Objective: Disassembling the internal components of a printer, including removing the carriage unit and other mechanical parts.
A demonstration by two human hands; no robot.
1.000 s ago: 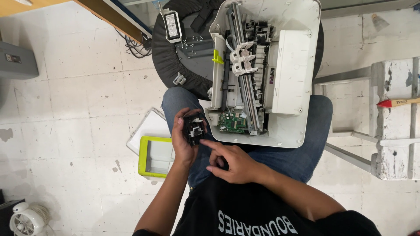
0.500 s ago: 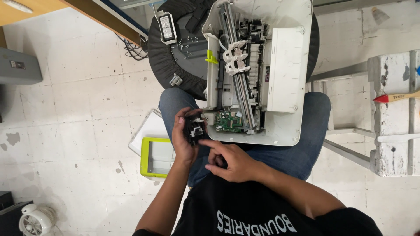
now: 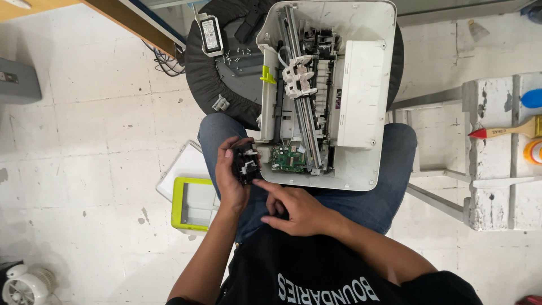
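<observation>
Subject: an opened inkjet printer (image 3: 330, 96), cover off, resting across the seated person's knees and against a round black stool (image 3: 210, 79).

Hands: the left hand (image 3: 231, 175) is closed around a small black-and-white printer part (image 3: 247, 164), held just beside the printer's near-left corner. The right hand (image 3: 296, 209) holds nothing; its index finger is stretched out with the tip touching the lower edge of the part, the other fingers loosely curled.

Progress, as judged: disassembly looks well advanced. The printer's top shell is gone, exposing the carriage rail, a white gear assembly (image 3: 297, 79) and a green circuit board (image 3: 288, 158) at the near edge. One component is already out and in hand. Loose screws (image 3: 237, 53) lie on the stool left of the printer, next to a power adapter (image 3: 210, 34). A white panel with a lime-green frame (image 3: 195, 203) lies on the floor left of the printer. The white block (image 3: 361, 93) on the printer's right side remains fitted, so internal work appears unfinished.

Limits: the part's exact type cannot be determined; the palm covers its back. The stool is largely hidden under the printer. A paintbrush (image 3: 505, 131) on the white bench to the printer's right is cut off by the frame edge.
</observation>
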